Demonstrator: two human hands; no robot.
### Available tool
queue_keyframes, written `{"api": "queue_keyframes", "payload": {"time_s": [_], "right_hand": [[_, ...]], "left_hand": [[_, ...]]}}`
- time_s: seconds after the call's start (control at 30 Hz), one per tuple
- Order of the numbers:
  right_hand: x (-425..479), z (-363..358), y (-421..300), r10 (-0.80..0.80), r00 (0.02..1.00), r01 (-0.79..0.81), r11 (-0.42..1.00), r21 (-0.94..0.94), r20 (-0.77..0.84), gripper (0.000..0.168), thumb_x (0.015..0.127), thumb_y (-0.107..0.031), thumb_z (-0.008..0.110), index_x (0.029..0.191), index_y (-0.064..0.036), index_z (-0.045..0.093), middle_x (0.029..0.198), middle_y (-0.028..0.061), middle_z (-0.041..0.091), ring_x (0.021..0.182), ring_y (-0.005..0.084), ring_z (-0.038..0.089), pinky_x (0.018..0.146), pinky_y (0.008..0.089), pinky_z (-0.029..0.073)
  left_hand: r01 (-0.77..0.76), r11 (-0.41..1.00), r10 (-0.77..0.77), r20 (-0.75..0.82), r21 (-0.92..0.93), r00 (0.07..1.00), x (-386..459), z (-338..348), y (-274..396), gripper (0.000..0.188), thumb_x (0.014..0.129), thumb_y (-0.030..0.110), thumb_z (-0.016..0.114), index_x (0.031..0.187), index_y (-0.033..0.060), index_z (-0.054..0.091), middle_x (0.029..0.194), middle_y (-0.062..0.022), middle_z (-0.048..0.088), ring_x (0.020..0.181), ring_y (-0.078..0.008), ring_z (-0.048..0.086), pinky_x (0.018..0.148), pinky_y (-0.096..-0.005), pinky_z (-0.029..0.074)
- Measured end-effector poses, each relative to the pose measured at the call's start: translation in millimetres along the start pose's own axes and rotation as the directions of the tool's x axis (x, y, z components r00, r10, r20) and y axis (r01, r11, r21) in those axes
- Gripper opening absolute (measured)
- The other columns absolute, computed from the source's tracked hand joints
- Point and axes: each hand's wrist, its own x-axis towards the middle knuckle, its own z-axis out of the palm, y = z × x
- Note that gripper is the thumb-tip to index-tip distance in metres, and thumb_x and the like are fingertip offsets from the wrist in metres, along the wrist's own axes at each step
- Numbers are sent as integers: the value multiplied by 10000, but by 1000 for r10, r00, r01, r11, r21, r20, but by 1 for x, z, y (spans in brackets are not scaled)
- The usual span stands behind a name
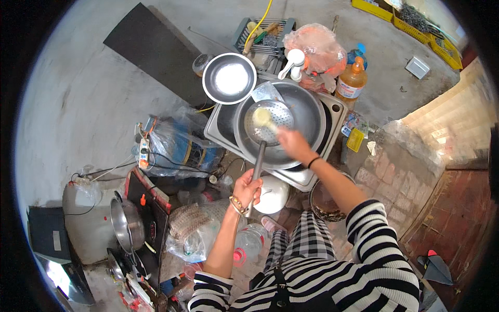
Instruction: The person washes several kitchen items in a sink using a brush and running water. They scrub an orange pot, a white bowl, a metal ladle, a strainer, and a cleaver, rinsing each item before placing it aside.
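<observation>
My left hand (246, 191) grips the long metal handle of a perforated skimmer (282, 115). Its round bowl is over a wide steel basin (310, 105) set on a stainless steel sink (212, 128). In my right hand (295, 145), blurred, is the handle of a round-headed scrubbing brush (262, 117), pale yellow. The brush head lies over the skimmer's holes, though contact is hard to tell. A flat, shiny metal blade (267, 92) rests in the basin behind the skimmer. At the back left, a smaller steel bowl (230, 79) overlaps the sink's corner.
Behind the sink stand a white faucet (295, 60), a dish rack (269, 41), a pink plastic bag (315, 48) and an orange-capped bottle (350, 84). A white lidded pot (273, 195) and a clear plastic jug (249, 241) are below. Pans (126, 224) stand left.
</observation>
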Motion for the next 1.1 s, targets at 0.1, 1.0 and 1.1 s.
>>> {"api": "queue_keyframes", "payload": {"time_s": [0.1,1.0,1.1], "right_hand": [[8,-2,-11,74,997,-74,997,33,13,195,856,-191,504,997,-64,546,731,240,588,733,439,568,664,483,453],[29,-14,5,-149,988,153,959,-240,34,237,879,-210,472,1073,-87,529,652,180,585,582,379,575,529,469,461],[28,-25,24,-166,986,133,883,-451,-33,227,890,-210,432,1061,-83,509,623,184,582,560,382,578,499,484,462]], "left_hand": [[5,1000,-5,-18,2,1000,0,-4,-4,48,857,48,516,897,50,490,604,19,434,409,-48,370,319,-219,309],[-7,1000,7,-1,-18,1000,7,1,-8,112,862,56,530,967,46,493,592,12,429,397,-53,372,312,-227,317],[-22,1000,21,-40,-10,999,8,-1,-5,157,863,60,524,1019,45,503,589,12,434,393,-55,374,312,-225,317]]}}
